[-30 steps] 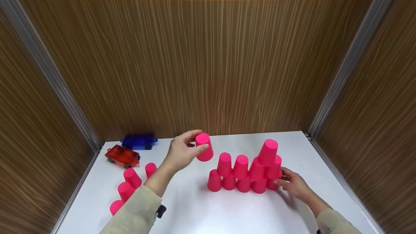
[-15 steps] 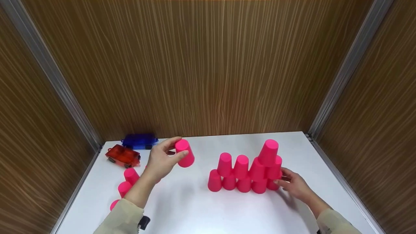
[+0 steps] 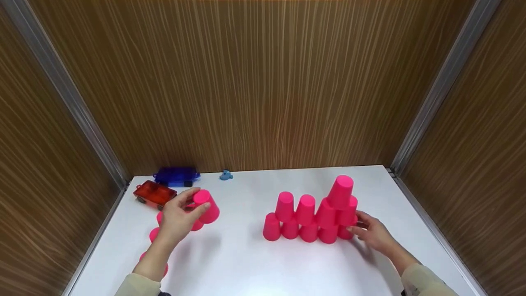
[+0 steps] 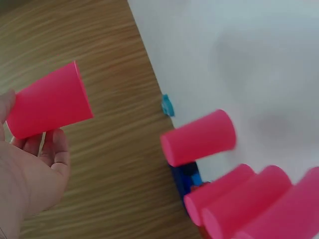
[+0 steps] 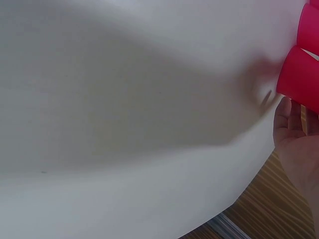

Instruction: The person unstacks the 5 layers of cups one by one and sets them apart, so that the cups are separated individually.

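- While my left hand (image 3: 174,222) grasps a pink cup (image 3: 208,209) between thumb and fingers, I have it raised off the table (image 3: 254,267), on the left of the layout.
- Its long axis runs close to upright, narrow closed end uppermost; whether it leans slightly, I cannot tell.
- From this grip, the pink stack (image 3: 306,216) lies off to the right, well apart, with bare table between.
- Much nearer are the loose cups (image 4: 249,201), standing in a row on my left, partly hidden from above by my own hand and forearm; a lone cup (image 4: 202,137) stands just beside them.
- At the stack's right end, my right hand (image 3: 372,234) has its thumb before and fingers behind the bottom end cup (image 3: 344,233), holding it lightly, I judge.
- So the left hand is the nearer one to the loose cups, and the right to the stack.
- Beyond the left grip sit a red cart (image 3: 154,193), a blue cart (image 3: 176,176) and a small blue toy (image 3: 226,175).
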Available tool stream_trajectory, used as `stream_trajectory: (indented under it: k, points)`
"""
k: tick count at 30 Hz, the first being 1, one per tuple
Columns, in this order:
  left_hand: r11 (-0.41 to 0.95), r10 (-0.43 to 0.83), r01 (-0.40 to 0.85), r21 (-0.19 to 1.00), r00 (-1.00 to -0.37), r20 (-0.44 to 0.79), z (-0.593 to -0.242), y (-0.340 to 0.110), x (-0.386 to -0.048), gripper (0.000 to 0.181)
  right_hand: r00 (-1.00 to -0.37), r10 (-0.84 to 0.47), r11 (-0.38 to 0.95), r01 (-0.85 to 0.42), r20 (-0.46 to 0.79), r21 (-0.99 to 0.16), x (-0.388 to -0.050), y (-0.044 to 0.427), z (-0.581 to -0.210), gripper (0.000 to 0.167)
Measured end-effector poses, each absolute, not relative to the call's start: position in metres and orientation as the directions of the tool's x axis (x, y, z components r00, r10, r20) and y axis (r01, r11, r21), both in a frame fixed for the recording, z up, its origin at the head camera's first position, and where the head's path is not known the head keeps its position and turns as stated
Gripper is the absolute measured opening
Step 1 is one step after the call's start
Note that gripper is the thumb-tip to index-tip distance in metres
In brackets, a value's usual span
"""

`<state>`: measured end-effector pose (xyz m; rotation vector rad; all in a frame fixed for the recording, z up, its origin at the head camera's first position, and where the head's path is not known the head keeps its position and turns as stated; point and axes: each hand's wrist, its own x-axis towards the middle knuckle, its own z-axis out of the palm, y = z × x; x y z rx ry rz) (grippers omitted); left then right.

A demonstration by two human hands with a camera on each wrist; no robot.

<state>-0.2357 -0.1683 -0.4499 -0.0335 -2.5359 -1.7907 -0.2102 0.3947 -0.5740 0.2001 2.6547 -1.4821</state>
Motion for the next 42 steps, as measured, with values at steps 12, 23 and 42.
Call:
stream_trajectory:
  k: [12,23,42]
  points:
    - [0.369,-0.068,-0.003,0.929,-0.997,0.023,-0.478,-0.2,-0.233,0.072,-0.992,0.055,0.533,0.127,-0.116,-0.836,-0.21,0.395,-0.569,0.071]
    - [0.361,-0.138,-0.084,0.929,-0.99,-0.036,-0.505,-0.213,-0.23,0.077,-0.992,0.051,0.522,0.125,-0.115,-0.844,-0.21,0.393,-0.571,0.069]
    - [0.347,-0.193,-0.15,0.926,-0.977,-0.086,-0.544,-0.205,-0.229,0.068,-0.994,0.04,0.518,0.106,-0.099,-0.849,-0.208,0.393,-0.575,0.069]
